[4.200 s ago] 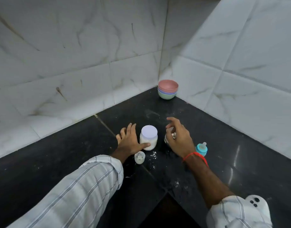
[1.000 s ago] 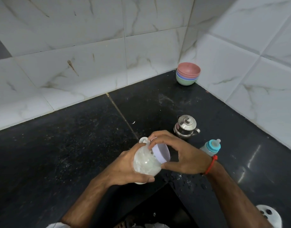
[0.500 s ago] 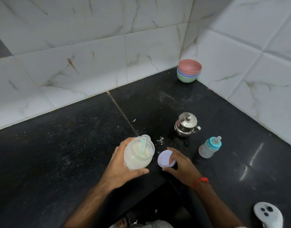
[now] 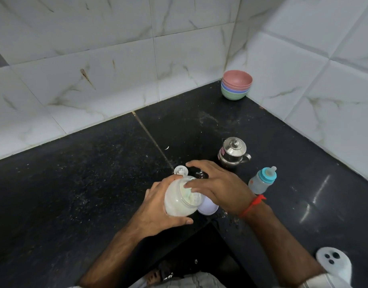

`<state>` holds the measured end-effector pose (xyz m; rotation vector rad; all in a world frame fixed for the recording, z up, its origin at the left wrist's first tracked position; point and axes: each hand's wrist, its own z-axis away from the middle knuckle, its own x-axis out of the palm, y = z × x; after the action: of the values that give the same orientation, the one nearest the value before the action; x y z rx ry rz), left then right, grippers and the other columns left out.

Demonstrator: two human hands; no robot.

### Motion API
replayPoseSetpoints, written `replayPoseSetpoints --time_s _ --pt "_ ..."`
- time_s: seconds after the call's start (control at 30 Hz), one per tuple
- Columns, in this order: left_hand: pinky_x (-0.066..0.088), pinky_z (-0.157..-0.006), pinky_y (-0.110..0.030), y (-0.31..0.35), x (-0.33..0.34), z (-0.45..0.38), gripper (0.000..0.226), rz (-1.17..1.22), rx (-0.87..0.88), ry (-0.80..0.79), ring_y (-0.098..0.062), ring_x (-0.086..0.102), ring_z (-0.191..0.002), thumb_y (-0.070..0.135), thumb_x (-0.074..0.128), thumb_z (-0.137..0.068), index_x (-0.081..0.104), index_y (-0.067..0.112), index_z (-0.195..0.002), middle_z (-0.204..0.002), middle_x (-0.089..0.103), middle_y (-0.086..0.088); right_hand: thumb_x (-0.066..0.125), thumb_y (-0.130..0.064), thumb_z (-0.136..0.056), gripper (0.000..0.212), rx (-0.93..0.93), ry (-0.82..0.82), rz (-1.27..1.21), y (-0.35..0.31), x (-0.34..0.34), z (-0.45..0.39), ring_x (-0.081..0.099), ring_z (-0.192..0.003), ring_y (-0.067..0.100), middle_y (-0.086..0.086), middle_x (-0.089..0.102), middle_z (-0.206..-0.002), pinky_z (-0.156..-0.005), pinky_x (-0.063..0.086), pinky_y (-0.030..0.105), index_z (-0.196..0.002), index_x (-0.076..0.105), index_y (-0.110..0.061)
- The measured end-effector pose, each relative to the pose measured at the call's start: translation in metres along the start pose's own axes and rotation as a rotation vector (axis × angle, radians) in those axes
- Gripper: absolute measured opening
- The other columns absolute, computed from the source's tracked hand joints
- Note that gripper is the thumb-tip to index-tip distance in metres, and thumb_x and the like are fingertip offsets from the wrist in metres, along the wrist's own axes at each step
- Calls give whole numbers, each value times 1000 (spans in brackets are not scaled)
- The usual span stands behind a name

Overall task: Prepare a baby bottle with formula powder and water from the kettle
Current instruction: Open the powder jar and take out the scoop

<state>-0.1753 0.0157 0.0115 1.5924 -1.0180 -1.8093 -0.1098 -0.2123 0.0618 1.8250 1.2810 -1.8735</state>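
The left hand (image 4: pixel 158 206) has its fingers wrapped around the open powder jar (image 4: pixel 179 201), tipped above the black surface (image 4: pixel 75 194). The right hand (image 4: pixel 220 188) reaches loose fingers into it. The baby bottle (image 4: pixel 262 180) stands near the kettle (image 4: pixel 233 151).

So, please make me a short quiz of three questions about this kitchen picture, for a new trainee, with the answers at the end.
1. True or false: the lid is screwed onto the powder jar.
2. Which thing stands nearest the baby bottle? A) stack of bowls B) steel kettle C) clear cap
3. Fill in: the left hand holds the ____, tilted, while the right hand reaches to its open mouth.

Key
1. False: the lid lies on the counter beside the jar.
2. B.
3. Powder jar.
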Motion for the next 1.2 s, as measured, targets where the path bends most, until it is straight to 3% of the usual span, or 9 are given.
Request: replayPoseSetpoints --time_s 0.13,0.33,0.47,0.57,0.67,0.73,0.83,1.0,1.2 --pt "28 -120 -39 0 2 -2 113 -23 4 3 10 30 -135 67 91 -50 31 58 -145 -141 41 39 64 -34 -100 24 33 -93 74 -3 -2 -11 49 -129 20 3 47 -148 -93 55 44 -119 73 -22" --pt "25 -115 -34 -2 -1 -2 111 -9 -8 51 7 35 -133 66 92 -51 32 57 -145 -140 44 39 59 -41 -94 27 31 87 16 -5 -2 -9 57 -111 14 -3 57 -126 -76 59 37 -92 72 -17" --pt "26 -115 -35 -2 3 -2 112 -27 -16 45 8 34 -133 69 90 -50 32 55 -145 -140 44 38 66 -40 -86 27 -9 65 126 -10 5 -11 52 -127 19 -1 59 -127 -93 52 35 -79 75 -16" --pt "26 -114 -35 -2 6 -1 114 -31 -29 51 5 35 -134 71 88 -49 33 53 -146 -141 43 38 79 -33 -86 17 205 -29 -80 -13 8 -14 45 -131 10 -7 56 -132 -101 38 20 -85 80 -16" --pt "25 -112 -33 -6 8 0 113 -14 -38 90 2 36 -136 69 90 -49 32 56 -145 -143 43 35 86 -21 -82 11 497 35 -441 -11 1 -16 60 -113 10 -4 63 -124 -85 39 2 -82 81 -12" --pt "24 -111 -33 -7 8 0 110 -8 -52 112 1 36 -136 69 89 -49 29 65 -140 -143 41 39 86 -17 -82 8 637 62 -691 -8 -3 -15 66 -109 10 -2 68 -119 -81 46 6 -77 80 -15" --pt "21 -111 -35 -8 8 0 107 13 -75 138 -1 35 -136 67 89 -50 27 69 -137 -141 38 44 85 -18 -83 9 769 70 -951 -8 -5 -12 69 -109 6 0 75 -116 -84 52 16 -89 83 -12" --pt "19 -110 -34 -11 9 0 108 32 -134 192 -5 38 -134 70 86 -50 30 59 -142 -141 40 39 81 -21 -85 3 870 57 -1139 -8 -5 -8 70 -112 15 -2 82 -101 -102 53 38 -86 84 -20" --pt "20 -112 -36 -15 6 3 102 49 -162 246 -5 38 -134 72 84 -49 24 72 -132 -141 42 39 82 -18 -84 18 927 172 -1298 5 -1 -13 67 -105 21 1 80 -91 -100 56 47 -66 80 -17"
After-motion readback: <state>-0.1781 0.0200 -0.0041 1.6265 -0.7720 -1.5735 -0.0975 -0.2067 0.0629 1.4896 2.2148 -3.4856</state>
